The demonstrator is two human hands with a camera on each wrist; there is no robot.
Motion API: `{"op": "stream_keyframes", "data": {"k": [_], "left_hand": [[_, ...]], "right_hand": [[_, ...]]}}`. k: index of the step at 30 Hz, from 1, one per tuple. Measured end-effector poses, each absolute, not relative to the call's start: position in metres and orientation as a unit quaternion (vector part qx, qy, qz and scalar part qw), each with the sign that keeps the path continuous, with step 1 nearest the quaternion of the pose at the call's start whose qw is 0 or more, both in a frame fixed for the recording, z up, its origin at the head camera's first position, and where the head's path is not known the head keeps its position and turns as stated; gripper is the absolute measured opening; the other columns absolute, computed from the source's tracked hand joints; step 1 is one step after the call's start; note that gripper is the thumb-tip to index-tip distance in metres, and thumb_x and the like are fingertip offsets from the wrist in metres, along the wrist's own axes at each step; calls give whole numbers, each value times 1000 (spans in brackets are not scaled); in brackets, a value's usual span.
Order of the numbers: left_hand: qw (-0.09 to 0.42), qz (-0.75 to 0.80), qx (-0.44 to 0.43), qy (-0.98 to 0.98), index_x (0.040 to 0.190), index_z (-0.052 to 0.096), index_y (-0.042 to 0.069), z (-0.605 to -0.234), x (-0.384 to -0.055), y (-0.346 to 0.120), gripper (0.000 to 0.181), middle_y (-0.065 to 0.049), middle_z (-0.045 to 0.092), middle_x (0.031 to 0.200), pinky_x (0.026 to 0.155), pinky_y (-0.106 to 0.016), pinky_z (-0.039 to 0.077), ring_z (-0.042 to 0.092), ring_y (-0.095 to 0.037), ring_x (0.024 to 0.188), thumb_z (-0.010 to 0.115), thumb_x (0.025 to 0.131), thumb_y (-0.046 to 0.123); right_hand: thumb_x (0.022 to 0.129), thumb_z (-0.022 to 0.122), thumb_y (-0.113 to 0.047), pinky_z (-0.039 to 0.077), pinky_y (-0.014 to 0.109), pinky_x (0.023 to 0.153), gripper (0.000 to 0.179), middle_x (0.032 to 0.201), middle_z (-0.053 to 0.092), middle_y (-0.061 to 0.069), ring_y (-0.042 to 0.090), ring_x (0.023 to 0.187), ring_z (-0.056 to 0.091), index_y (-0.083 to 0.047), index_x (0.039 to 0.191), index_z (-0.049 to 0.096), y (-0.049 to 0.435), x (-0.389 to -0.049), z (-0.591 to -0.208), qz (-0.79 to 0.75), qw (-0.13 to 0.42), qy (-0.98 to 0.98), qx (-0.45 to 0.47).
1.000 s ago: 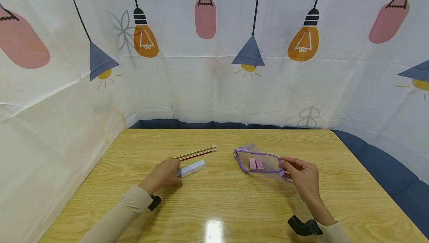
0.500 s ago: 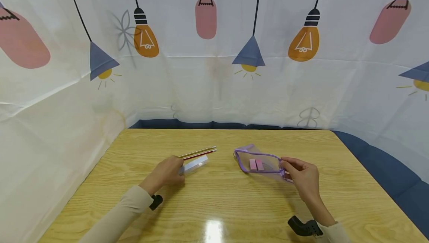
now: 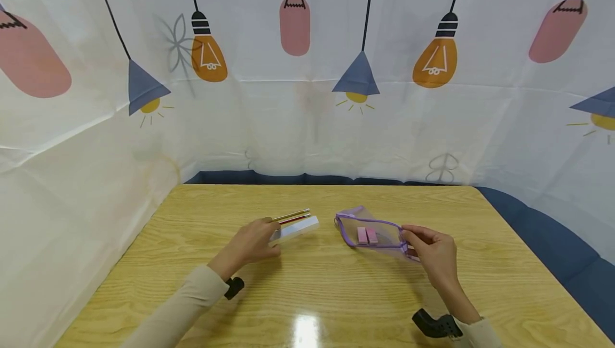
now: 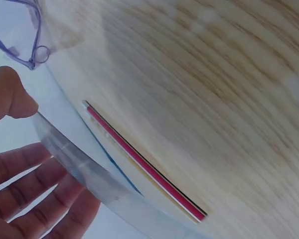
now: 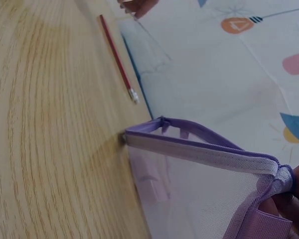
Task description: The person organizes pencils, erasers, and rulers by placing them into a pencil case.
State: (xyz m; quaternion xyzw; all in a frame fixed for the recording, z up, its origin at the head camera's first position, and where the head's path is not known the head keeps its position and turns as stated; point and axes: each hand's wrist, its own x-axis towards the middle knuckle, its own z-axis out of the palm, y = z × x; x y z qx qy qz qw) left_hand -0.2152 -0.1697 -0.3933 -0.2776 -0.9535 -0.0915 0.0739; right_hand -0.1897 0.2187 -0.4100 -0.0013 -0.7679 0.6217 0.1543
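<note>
My left hand (image 3: 252, 241) holds a clear flat strip that looks like a plastic ruler (image 3: 300, 228), thumb on one edge and fingers along the other in the left wrist view. It is lifted above the table and slants up to the right. Behind it lie a red-striped pencil (image 4: 144, 159) and a gold pencil (image 3: 290, 214), partly covered by that hand. My right hand (image 3: 434, 254) pinches the near right corner of a purple-edged mesh pencil pouch (image 5: 204, 184), its zip opening spread. Two pink erasers (image 3: 367, 236) show inside the pouch.
The wooden table (image 3: 326, 284) has its far edge against a dark blue padded seat (image 3: 288, 179). A white curtain (image 3: 259, 118) printed with lamps hangs behind and along the left side.
My left hand has moved right and slightly away from me, carrying the ruler up towards the pouch. More of the ruler's far end now overlaps the pencils. The right hand and pouch stay put.
</note>
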Motion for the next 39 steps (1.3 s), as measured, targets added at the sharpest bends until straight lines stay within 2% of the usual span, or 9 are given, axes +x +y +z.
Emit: {"op": "stream_keyframes", "data": {"k": [9, 15, 22, 29, 39], "left_hand": [[99, -114, -336, -930, 111, 66, 3, -389, -214, -151, 32, -8, 63, 98, 64, -35, 49, 59, -20, 79, 68, 82, 18], [118, -113, -361, -918, 112, 66, 3, -385, -215, -140, 33, -6, 62, 94, 64, -31, 48, 55, -15, 73, 67, 82, 18], [131, -101, -392, -905, 111, 66, 5, -386, -218, -130, 31, -4, 64, 97, 65, -30, 49, 57, -16, 77, 67, 82, 16], [165, -95, -428, -883, 108, 66, 3, -385, -220, -119, 32, -6, 64, 94, 61, -25, 46, 52, -11, 70, 70, 78, 12], [156, -104, -448, -874, 111, 66, 4, -386, -226, -102, 34, -4, 62, 92, 62, -22, 42, 47, -10, 70, 69, 78, 12]], "right_hand": [[90, 71, -18, 56, 31, 60, 28, 87, 72, 14, 16, 70, 70, 6, 105, 72, 220, -190, -412, 613, 158, -774, 6], [90, 71, -18, 56, 30, 60, 29, 89, 71, 15, 14, 69, 69, 6, 107, 71, 219, -189, -411, 615, 156, -773, 2], [90, 71, -18, 56, 30, 60, 29, 91, 71, 18, 14, 69, 69, 5, 107, 71, 218, -188, -410, 618, 153, -771, -2], [89, 71, -16, 56, 30, 60, 28, 91, 71, 18, 14, 69, 69, 5, 107, 72, 218, -187, -410, 622, 154, -768, -1], [90, 71, -15, 56, 30, 60, 28, 91, 71, 19, 13, 69, 69, 6, 108, 71, 219, -186, -410, 624, 149, -767, -3]]}}
